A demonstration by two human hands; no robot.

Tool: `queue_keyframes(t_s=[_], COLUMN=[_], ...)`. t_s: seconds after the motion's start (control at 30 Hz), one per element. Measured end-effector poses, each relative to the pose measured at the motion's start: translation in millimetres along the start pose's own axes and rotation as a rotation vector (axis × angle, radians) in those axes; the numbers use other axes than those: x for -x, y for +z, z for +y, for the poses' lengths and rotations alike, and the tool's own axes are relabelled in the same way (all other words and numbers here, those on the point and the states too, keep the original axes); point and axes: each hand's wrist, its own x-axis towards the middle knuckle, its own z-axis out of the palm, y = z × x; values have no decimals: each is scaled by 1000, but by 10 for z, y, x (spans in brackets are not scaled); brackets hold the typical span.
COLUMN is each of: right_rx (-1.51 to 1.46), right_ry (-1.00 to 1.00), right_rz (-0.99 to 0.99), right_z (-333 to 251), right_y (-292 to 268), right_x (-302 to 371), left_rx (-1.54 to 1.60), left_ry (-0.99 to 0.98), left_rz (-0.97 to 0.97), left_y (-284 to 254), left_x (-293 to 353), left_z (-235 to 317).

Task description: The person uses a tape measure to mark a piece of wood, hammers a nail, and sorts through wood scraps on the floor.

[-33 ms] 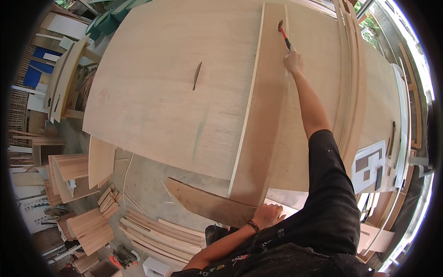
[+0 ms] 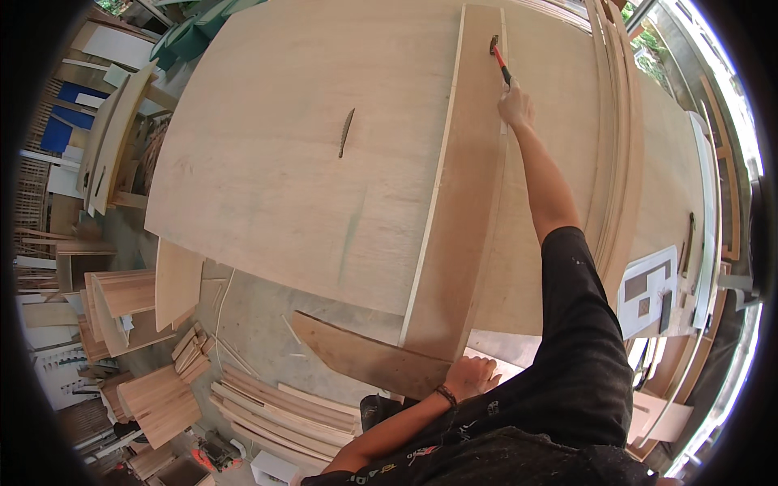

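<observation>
My right hand (image 2: 516,105) is closed round the red-and-black handle of a hammer (image 2: 503,65), arm stretched far forward. The hammer's dark head is over the far right edge of a long brown plank assembly (image 2: 466,202) with pale edge strips. At that assembly's near end, a brown board with a slanted end (image 2: 365,355) sits crosswise. My left hand (image 2: 470,377), with a bracelet at the wrist, has its fingers curled at this board's right end; their grip is partly hidden. A thin dark ridged strip (image 2: 347,134) lies left of the plank on a large pale plywood sheet (image 2: 275,186).
Long wooden strips (image 2: 617,162) lie along the right of the worktop, near a white-and-grey printed sheet (image 2: 648,292). Stacked boards (image 2: 279,413) lie on the floor at lower left. Wooden panels (image 2: 162,401) and a tool with orange parts (image 2: 215,458) are further left.
</observation>
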Motion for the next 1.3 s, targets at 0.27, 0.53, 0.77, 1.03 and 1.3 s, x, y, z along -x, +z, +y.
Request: queue_keyframes(t_s=[0.27, 0.53, 0.77, 1.03, 1.3], right_rx=[22, 105, 295, 232, 16], right_ry=[22, 265, 178, 133, 263], right_rz=[11, 91, 166, -64, -299], right_z=[-51, 373, 622, -551, -1185], right_y=[-122, -99, -90, 257, 319], right_x=[-3, 1560, 3370, 5032, 5593], left_rx=[25, 188, 458, 807, 534], left_ry=[75, 174, 225, -20, -549], left_rz=[40, 206, 105, 502, 472], left_y=[-167, -573, -1626, -2217, -1982], left_x=[139, 560, 1163, 2278, 2908], left_z=[-60, -164, -571, -1503, -2650])
